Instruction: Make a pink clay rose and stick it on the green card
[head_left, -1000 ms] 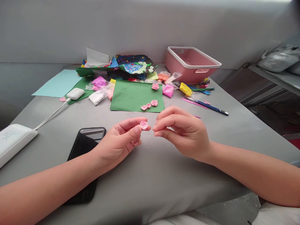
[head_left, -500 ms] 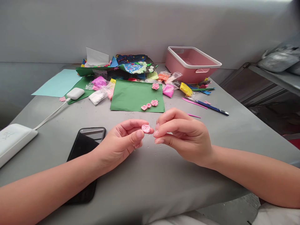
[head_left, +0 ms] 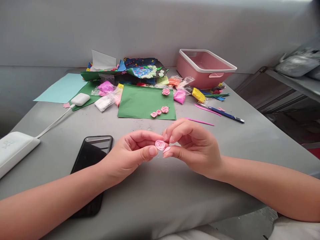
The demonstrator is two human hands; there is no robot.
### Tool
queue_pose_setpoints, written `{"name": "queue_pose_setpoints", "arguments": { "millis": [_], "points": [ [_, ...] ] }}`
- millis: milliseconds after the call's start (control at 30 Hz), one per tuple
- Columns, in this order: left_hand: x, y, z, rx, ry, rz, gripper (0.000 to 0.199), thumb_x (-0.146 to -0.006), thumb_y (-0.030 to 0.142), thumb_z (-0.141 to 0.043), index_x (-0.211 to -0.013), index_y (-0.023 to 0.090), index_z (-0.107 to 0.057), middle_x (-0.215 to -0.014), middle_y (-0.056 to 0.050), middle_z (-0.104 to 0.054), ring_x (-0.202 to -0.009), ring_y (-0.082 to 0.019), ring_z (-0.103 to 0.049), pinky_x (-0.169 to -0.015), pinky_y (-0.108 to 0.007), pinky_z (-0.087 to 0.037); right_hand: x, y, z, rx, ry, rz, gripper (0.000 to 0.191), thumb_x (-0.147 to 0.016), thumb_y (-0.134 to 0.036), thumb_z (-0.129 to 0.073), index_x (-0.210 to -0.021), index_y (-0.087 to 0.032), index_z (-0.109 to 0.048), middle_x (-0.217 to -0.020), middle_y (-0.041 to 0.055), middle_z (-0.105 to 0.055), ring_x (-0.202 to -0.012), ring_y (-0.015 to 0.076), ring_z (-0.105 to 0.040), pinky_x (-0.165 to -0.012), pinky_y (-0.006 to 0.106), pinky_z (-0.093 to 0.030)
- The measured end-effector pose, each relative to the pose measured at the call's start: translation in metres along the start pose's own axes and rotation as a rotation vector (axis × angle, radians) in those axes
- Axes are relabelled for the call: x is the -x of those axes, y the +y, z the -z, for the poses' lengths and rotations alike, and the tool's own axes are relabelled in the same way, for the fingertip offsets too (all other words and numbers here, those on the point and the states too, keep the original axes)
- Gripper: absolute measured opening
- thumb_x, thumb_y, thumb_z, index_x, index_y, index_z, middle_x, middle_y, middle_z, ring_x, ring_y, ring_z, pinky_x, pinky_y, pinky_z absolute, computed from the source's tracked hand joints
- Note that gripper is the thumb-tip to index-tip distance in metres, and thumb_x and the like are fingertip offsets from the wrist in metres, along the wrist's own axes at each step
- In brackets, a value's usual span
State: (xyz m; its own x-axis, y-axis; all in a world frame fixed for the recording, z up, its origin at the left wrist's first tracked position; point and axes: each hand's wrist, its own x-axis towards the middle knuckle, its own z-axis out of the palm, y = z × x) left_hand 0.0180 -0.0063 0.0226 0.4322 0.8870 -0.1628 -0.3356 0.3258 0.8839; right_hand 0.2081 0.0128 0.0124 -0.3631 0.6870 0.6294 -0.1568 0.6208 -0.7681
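A smooth grey table (head_left: 262, 143) carries one pink plastic basket with a white rim (head_left: 200, 78) at the far right and one flat green paper sheet (head_left: 140, 103) in the far middle. Nearer, the left hand (head_left: 136, 150) is half curled, the right hand (head_left: 197, 146) loosely bent beside it. Four pink flowers (head_left: 165, 92) lie on the sheet's right side. The left thumb and fingers pinch one spiral pink rose (head_left: 160, 145). One thin pink petal (head_left: 166, 149) touches the right thumb; whether it is gripped, I cannot tell.
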Motion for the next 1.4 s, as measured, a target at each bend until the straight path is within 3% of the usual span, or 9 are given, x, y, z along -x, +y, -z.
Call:
{"name": "queue_pose_setpoints", "arguments": {
  "millis": [333,467,700,1000,1200,1400],
  "points": [
    [-0.0003,-0.0004,0.0022,-0.001,-0.034,-0.020,0.012,-0.072,0.029,-0.087,-0.082,0.026,-0.083,-0.069,0.001,-0.072,-0.062,-0.008,-0.057,-0.065,-0.020,-0.049,0.0005,-0.0020,-0.0003,-0.006,-0.013,-0.009,0.023,-0.080,-0.008,-0.077,-0.086,-0.022,-0.060,-0.084,-0.0012,-0.060,-0.078,0.0100,-0.062,-0.072,0.024,-0.060],
    [0.0004,-0.0010,0.0029,0.004,-0.057,-0.035,0.011,-0.073,0.025,-0.086,-0.084,0.027,-0.083,-0.076,0.000,-0.076,-0.071,-0.010,-0.065,-0.070,-0.020,-0.055,0.0008,-0.0014,-0.0001,-0.042,-0.025,-0.025,0.026,-0.078,-0.006,-0.078,-0.088,-0.021,-0.060,-0.086,-0.0010,-0.058,-0.080,0.0096,-0.061,-0.074,0.023,-0.060],
    [0.0014,0.0000,0.0020,0.035,-0.135,-0.043,0.010,-0.077,0.022,-0.083,-0.085,0.028,-0.083,-0.076,0.003,-0.078,-0.071,-0.007,-0.068,-0.069,-0.015,-0.056,-0.0022,0.0015,0.0031,-0.113,-0.114,0.034,0.034,-0.072,-0.019,-0.087,-0.091,-0.021,-0.059,-0.085,-0.0013,-0.056,-0.078,0.0090,-0.059,-0.072,0.022,-0.058],
    [0.0025,0.0005,0.0009,0.025,-0.163,-0.050,0.012,-0.079,0.020,-0.081,-0.087,0.029,-0.083,-0.077,0.004,-0.080,-0.070,-0.006,-0.069,-0.067,-0.012,-0.055,-0.0034,0.0002,0.0030,-0.108,-0.118,0.055,0.022,-0.082,-0.018,-0.079,-0.091,-0.021,-0.059,-0.084,-0.0009,-0.057,-0.077,0.0089,-0.060,-0.073,0.023,-0.059],
    [0.0021,0.0010,0.0014,0.009,-0.164,-0.053,0.013,-0.079,0.021,-0.081,-0.088,0.030,-0.083,-0.077,0.003,-0.080,-0.071,-0.008,-0.070,-0.066,-0.014,-0.055,-0.0035,0.0009,0.0033,-0.110,-0.135,0.091,0.020,-0.084,-0.018,-0.077,-0.092,-0.020,-0.059,-0.082,-0.0004,-0.057,-0.077,0.0097,-0.059,-0.071,0.024,-0.057],
    [0.0012,-0.0003,0.0010,-0.018,-0.167,-0.076,0.012,-0.079,0.024,-0.081,-0.087,0.032,-0.084,-0.079,0.001,-0.081,-0.076,-0.013,-0.072,-0.074,-0.022,-0.058,-0.0038,0.0017,0.0041,-0.126,-0.151,0.107,0.015,-0.088,-0.018,-0.073,-0.094,-0.020,-0.059,-0.083,0.0004,-0.058,-0.078,0.0109,-0.058,-0.071,0.027,-0.056]
  ]
}}
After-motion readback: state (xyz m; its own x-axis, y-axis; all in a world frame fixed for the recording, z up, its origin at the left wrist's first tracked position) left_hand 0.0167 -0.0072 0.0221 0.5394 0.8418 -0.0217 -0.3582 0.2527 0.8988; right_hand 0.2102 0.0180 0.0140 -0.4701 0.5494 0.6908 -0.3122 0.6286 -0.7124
